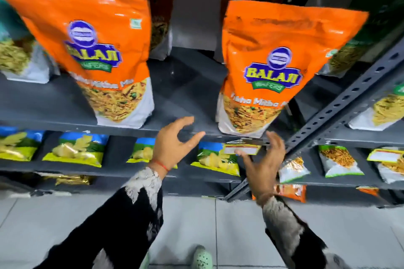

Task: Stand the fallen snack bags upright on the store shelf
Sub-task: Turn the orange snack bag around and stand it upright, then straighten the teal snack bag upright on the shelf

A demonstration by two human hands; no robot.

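The grey steel shelf (185, 94) carries two large orange snack bags, both standing upright near its front edge. The left orange bag (91, 46) sits left of centre; the right orange bag (269, 67) sits right of centre, beside the perforated upright post (341, 111), with bare shelf between the two. Smaller white-and-green bags stand behind and to either side. The lower shelf (109, 170) holds a row of yellow chip bags (74, 150) lying back on their faces. Both hands are empty and below the front edge. The left hand (175, 144) has fingers spread and curled, touching nothing. The right hand (262, 164) has fingers apart, just under the base of the right orange bag and close to a price label (242, 148); contact with the bag cannot be confirmed. Handling judgement: the bags appear to be glossy film pouches, light for their size, soft-walled, slippery, with brittle contents. Grip both side seams at mid-height, or support the flat base gusset with one palm. Avoid squeezing the centre panel. A tall pouch is likely to tip if released before the base sits flat.
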